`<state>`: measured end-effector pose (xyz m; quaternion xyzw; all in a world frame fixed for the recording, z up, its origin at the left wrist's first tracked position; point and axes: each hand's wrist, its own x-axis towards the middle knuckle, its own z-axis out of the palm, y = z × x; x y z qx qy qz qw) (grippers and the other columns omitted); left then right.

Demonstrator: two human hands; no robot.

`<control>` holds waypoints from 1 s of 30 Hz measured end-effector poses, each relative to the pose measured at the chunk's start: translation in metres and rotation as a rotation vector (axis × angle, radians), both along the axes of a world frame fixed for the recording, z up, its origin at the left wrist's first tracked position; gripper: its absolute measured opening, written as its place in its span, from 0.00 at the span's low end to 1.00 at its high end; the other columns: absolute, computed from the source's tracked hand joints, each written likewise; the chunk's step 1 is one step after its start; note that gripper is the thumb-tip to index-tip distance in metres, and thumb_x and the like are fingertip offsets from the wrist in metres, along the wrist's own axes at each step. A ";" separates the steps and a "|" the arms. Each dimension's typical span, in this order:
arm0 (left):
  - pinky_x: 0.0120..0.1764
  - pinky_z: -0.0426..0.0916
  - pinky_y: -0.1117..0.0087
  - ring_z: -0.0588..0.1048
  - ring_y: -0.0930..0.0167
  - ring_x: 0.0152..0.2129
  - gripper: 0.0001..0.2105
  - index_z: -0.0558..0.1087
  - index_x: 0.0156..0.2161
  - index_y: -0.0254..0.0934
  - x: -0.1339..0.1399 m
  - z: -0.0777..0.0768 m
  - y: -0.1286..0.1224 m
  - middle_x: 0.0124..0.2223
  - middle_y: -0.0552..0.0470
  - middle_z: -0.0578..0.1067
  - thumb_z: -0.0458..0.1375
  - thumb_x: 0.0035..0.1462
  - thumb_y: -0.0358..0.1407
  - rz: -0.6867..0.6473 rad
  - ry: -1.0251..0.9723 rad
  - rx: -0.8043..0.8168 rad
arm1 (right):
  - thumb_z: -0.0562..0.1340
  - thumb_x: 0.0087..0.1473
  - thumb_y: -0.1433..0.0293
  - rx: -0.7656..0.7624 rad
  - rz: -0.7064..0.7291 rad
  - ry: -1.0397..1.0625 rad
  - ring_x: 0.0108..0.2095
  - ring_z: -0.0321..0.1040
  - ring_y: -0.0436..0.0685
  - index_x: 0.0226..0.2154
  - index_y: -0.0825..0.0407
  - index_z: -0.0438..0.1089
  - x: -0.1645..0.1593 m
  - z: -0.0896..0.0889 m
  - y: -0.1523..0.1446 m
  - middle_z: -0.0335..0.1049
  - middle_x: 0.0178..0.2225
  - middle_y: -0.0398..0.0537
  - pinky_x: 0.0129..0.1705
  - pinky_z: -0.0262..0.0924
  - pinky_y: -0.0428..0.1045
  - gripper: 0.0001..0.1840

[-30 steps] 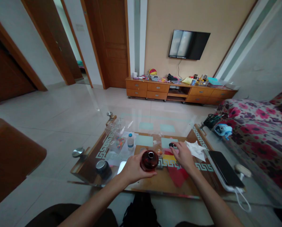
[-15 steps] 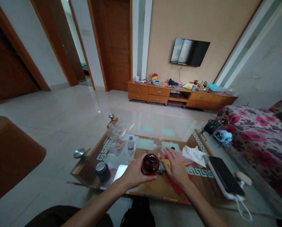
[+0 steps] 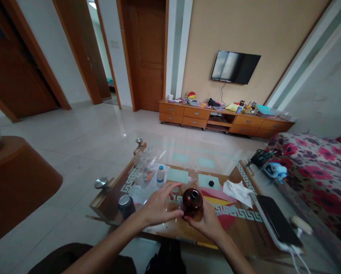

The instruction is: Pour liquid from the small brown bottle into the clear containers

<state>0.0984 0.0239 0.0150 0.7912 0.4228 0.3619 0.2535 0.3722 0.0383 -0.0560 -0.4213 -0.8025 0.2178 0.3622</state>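
Note:
An uncapped dark red-brown glass bottle (image 3: pixel 192 201) is upright above the glass table, its mouth facing up. My right hand (image 3: pixel 207 220) is wrapped round its right and lower side. On the left, my left hand (image 3: pixel 160 205) is open, thumb and fingers spread apart; its thumb tip is beside the bottle's lower left, and whether it touches I cannot tell. A small black cap (image 3: pixel 211 183) lies on the table beyond the bottle. Near the left hand stand a small clear bottle with a blue cap (image 3: pixel 160 176) and a dark can (image 3: pixel 126 207).
Crumpled white tissue (image 3: pixel 238 193) lies right of the bottle. A phone (image 3: pixel 279 219) on a white base with a cable sits at the table's right side. Clear plastic and colourful bits (image 3: pixel 147 176) are at the left. Farther back is a wooden cabinet (image 3: pixel 196 116); a flowered sofa (image 3: pixel 316 163) stands right.
The bottle has passed from my left hand to my right hand and moved slightly right. My left hand has let go, and its fingers have spread. The view has shifted slightly.

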 end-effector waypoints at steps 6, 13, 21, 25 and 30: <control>0.60 0.68 0.50 0.74 0.58 0.55 0.16 0.75 0.56 0.45 -0.099 0.005 0.071 0.55 0.45 0.75 0.61 0.65 0.41 0.477 0.169 0.371 | 0.72 0.51 0.52 -0.013 -0.174 -0.032 0.47 0.76 0.70 0.58 0.50 0.67 0.033 0.002 0.022 0.77 0.49 0.57 0.49 0.71 0.62 0.37; 0.65 0.61 0.42 0.59 0.47 0.68 0.35 0.63 0.70 0.46 -0.161 -0.050 0.090 0.74 0.38 0.56 0.63 0.61 0.52 0.665 0.478 0.263 | 0.70 0.54 0.51 0.003 -0.322 0.029 0.49 0.76 0.72 0.63 0.49 0.62 0.042 -0.006 0.033 0.77 0.50 0.57 0.50 0.71 0.65 0.41; 0.59 0.70 0.54 0.71 0.55 0.61 0.26 0.69 0.63 0.44 -0.143 -0.048 0.100 0.68 0.43 0.63 0.59 0.64 0.52 0.672 0.329 0.196 | 0.71 0.54 0.51 -0.036 -0.299 0.044 0.48 0.76 0.71 0.60 0.49 0.64 0.045 -0.007 0.035 0.78 0.50 0.56 0.49 0.71 0.64 0.37; 0.50 0.73 0.57 0.78 0.58 0.48 0.18 0.73 0.52 0.44 -0.128 -0.047 0.090 0.54 0.47 0.74 0.56 0.66 0.53 0.752 0.328 0.178 | 0.71 0.54 0.51 -0.043 -0.290 0.053 0.47 0.77 0.71 0.60 0.49 0.64 0.045 -0.004 0.034 0.78 0.49 0.57 0.47 0.71 0.63 0.37; 0.52 0.73 0.56 0.76 0.56 0.53 0.26 0.69 0.60 0.43 -0.115 -0.042 0.082 0.58 0.44 0.73 0.60 0.63 0.53 0.751 0.349 0.200 | 0.71 0.54 0.52 -0.041 -0.291 0.068 0.48 0.77 0.71 0.61 0.48 0.63 0.045 0.004 0.030 0.78 0.50 0.56 0.48 0.71 0.64 0.38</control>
